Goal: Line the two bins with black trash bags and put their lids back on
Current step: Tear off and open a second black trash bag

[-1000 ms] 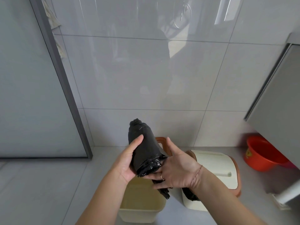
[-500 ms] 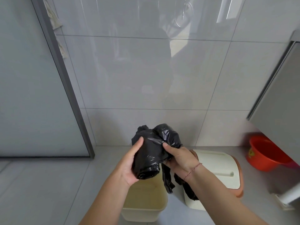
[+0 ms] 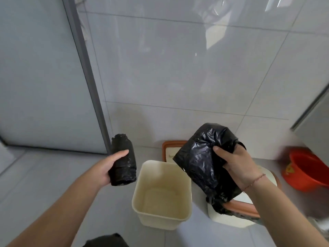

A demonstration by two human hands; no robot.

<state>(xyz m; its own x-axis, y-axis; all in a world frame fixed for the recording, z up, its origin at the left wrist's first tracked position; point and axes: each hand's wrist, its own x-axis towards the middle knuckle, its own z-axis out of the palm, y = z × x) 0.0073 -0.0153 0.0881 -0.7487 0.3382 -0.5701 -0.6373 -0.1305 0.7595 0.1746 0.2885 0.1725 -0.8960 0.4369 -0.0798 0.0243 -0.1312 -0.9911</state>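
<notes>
now left hand (image 3: 106,168) grips bag roll (image 3: 122,162), right hand (image 3: 236,163) holds loose bag (image 3: 201,163).

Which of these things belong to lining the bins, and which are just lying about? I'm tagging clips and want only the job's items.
Part of the job:
- roll of black bags in the left hand
- loose black bag in the right hand
- open cream bin, unlined
- second bin, partly hidden
- orange-rimmed lid against the wall

Just there:
- red basin
- grey door
</notes>
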